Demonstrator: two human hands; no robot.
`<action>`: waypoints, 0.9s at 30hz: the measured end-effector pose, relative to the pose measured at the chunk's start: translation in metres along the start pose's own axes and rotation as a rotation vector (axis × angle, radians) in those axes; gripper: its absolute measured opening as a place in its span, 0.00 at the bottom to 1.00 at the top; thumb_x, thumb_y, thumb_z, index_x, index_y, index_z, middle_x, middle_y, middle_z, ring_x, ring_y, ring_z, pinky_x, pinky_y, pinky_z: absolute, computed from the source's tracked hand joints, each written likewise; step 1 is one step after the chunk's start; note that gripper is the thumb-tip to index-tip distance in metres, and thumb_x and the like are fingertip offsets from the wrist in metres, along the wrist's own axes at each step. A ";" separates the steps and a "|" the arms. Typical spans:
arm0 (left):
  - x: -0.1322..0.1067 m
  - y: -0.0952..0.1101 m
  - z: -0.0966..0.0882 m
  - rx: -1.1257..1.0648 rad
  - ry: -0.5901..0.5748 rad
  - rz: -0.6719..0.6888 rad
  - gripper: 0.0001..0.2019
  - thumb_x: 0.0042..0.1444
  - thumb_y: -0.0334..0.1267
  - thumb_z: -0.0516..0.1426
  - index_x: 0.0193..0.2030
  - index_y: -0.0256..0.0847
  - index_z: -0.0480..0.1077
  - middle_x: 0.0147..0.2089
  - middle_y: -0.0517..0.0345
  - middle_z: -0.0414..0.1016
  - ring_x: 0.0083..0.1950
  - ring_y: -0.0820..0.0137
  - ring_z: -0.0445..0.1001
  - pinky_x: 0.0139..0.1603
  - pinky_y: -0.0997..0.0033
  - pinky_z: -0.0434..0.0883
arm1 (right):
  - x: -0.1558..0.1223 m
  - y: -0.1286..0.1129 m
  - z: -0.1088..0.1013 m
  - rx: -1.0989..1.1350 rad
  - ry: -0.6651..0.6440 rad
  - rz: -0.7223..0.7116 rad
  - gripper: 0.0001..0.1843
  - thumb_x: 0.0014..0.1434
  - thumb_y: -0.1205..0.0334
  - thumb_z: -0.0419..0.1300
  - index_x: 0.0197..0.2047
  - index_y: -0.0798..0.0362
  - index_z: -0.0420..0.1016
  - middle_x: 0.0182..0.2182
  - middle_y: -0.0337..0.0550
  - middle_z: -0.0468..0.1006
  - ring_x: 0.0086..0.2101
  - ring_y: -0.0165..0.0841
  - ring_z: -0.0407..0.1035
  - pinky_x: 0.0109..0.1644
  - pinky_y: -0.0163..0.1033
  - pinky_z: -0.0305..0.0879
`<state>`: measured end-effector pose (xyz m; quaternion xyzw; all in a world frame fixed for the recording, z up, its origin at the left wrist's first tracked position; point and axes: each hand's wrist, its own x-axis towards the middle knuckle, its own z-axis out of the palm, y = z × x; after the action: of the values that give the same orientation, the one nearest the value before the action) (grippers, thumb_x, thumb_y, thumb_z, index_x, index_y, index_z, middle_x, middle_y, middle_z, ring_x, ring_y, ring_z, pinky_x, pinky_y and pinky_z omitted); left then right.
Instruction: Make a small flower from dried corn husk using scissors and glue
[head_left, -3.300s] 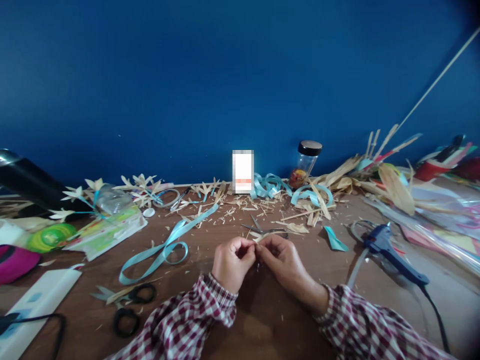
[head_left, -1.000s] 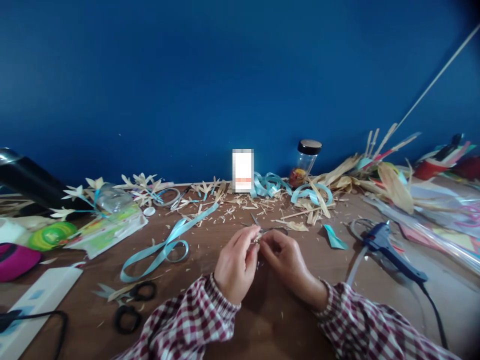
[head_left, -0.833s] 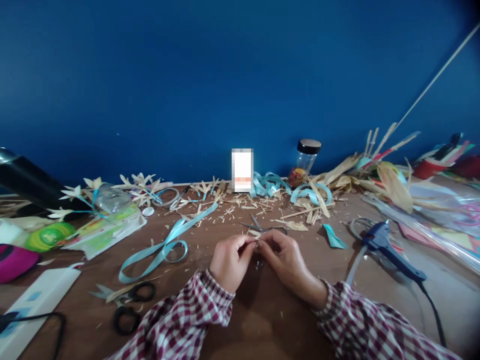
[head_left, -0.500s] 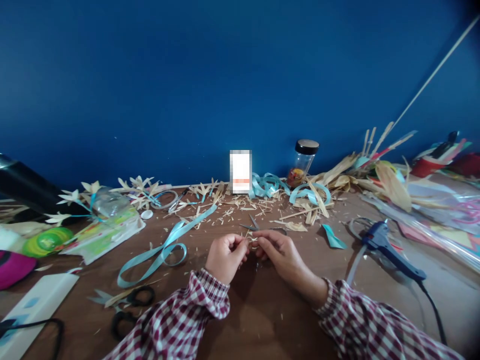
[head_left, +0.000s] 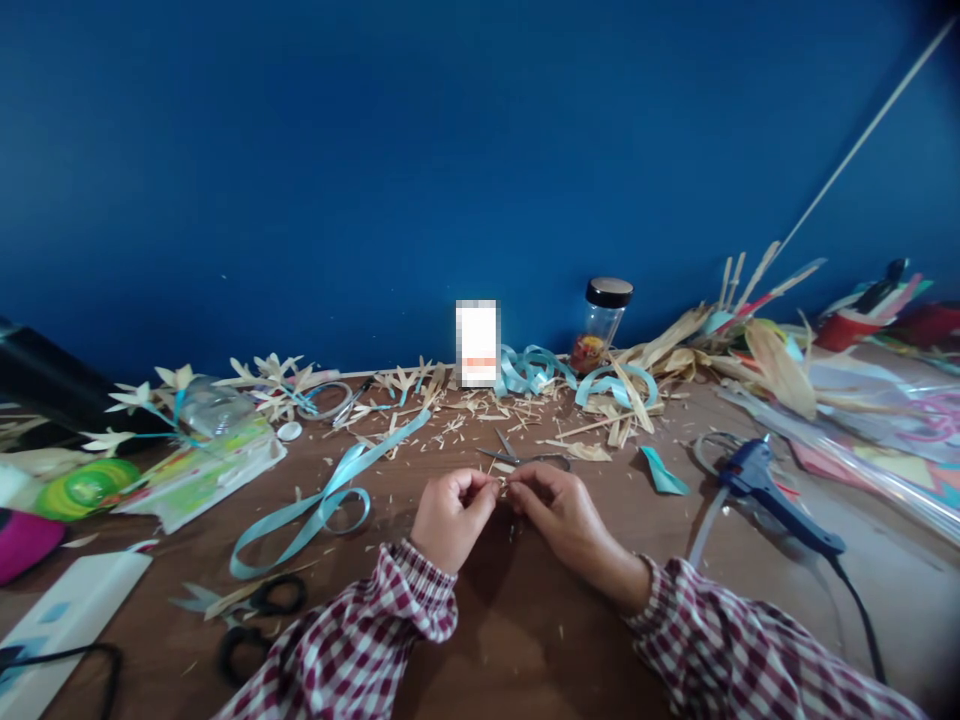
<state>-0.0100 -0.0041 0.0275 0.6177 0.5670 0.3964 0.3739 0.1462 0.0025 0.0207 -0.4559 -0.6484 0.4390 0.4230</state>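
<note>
My left hand (head_left: 454,518) and my right hand (head_left: 566,520) meet over the brown table, thumbs and forefingers pinched. Between their fingertips is a small pale piece of dried husk (head_left: 501,484); its shape is mostly hidden. Just beyond the fingers lies a pair of scissors (head_left: 510,455), partly covered by my right hand. A light-blue ribbon (head_left: 281,562) curls on the table to the left of my left hand. Nearer my left sleeve rest black-handled scissors (head_left: 277,594) with open blades.
To the right lies a blue glue gun (head_left: 784,502) with its cord. Husk scraps (head_left: 457,430) litter the back, near a black-lidded jar (head_left: 604,320). Pale husk flowers (head_left: 174,380) and a white power strip (head_left: 82,610) are on the left. A blue wall rises behind.
The fingertips have shifted slightly around the small husk piece, and my right hand's fingers are a little more curled. The whole view has moved slightly; the other things lie as before.
</note>
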 end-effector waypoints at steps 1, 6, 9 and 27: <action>0.000 0.000 0.000 0.009 0.004 0.006 0.11 0.51 0.42 0.55 0.28 0.37 0.74 0.25 0.56 0.76 0.27 0.69 0.72 0.28 0.74 0.67 | 0.000 0.000 0.000 -0.003 0.000 -0.002 0.08 0.56 0.60 0.54 0.31 0.52 0.72 0.23 0.37 0.71 0.25 0.30 0.64 0.29 0.33 0.59; 0.000 0.002 0.000 0.017 0.010 0.004 0.11 0.51 0.40 0.55 0.30 0.36 0.75 0.26 0.54 0.77 0.29 0.68 0.73 0.29 0.73 0.67 | 0.000 0.001 0.001 0.012 0.009 0.012 0.08 0.57 0.60 0.54 0.32 0.52 0.72 0.23 0.38 0.71 0.25 0.30 0.64 0.28 0.33 0.59; 0.000 0.002 0.000 0.015 0.017 -0.003 0.11 0.51 0.41 0.55 0.30 0.36 0.75 0.26 0.55 0.76 0.28 0.68 0.72 0.28 0.73 0.67 | 0.000 0.002 0.001 0.022 0.020 0.022 0.08 0.57 0.59 0.55 0.33 0.52 0.72 0.24 0.38 0.72 0.25 0.30 0.64 0.28 0.33 0.60; -0.001 0.004 -0.001 -0.072 -0.027 -0.066 0.13 0.50 0.43 0.56 0.33 0.36 0.77 0.22 0.57 0.73 0.22 0.72 0.67 0.22 0.76 0.61 | 0.001 -0.001 -0.001 -0.032 0.043 0.005 0.08 0.57 0.61 0.54 0.33 0.54 0.72 0.21 0.37 0.70 0.23 0.29 0.63 0.27 0.32 0.59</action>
<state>-0.0095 -0.0053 0.0320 0.5900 0.5675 0.3956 0.4163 0.1464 0.0033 0.0215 -0.4739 -0.6449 0.4196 0.4284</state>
